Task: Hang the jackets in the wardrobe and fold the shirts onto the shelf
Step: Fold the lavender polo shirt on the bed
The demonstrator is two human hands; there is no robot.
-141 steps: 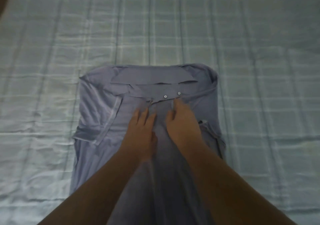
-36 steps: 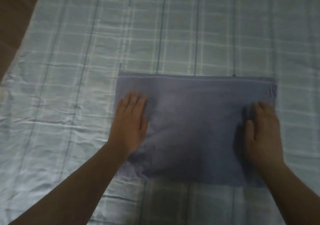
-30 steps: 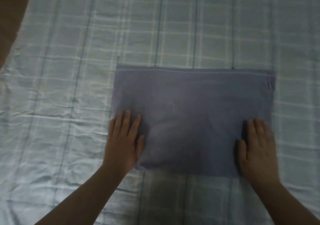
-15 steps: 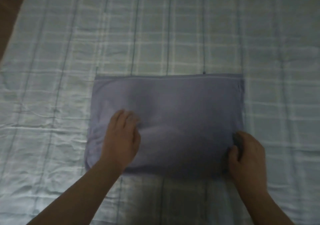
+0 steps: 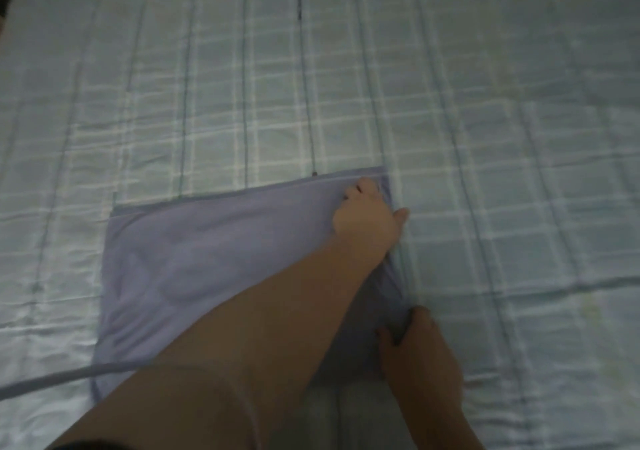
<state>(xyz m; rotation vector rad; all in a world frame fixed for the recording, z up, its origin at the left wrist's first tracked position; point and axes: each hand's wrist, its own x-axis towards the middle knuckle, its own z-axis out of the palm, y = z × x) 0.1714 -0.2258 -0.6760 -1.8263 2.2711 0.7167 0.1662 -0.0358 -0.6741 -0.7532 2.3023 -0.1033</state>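
Observation:
A grey-blue shirt, folded into a flat rectangle, lies on the bed. My left hand has crossed over it and grips the shirt's far right corner, fingers curled on the hem. My right hand pinches the near right corner of the shirt, thumb on top of the cloth. My left forearm covers the shirt's lower middle.
The bed sheet is pale green with a checked pattern and stretches all round the shirt. A pale strap or cord crosses the lower left corner. A dark edge shows at the top left.
My left hand left the shirt's left side and reached across to its far right corner. My right hand stayed at the near right corner. The view shifted, so the shirt sits further left.

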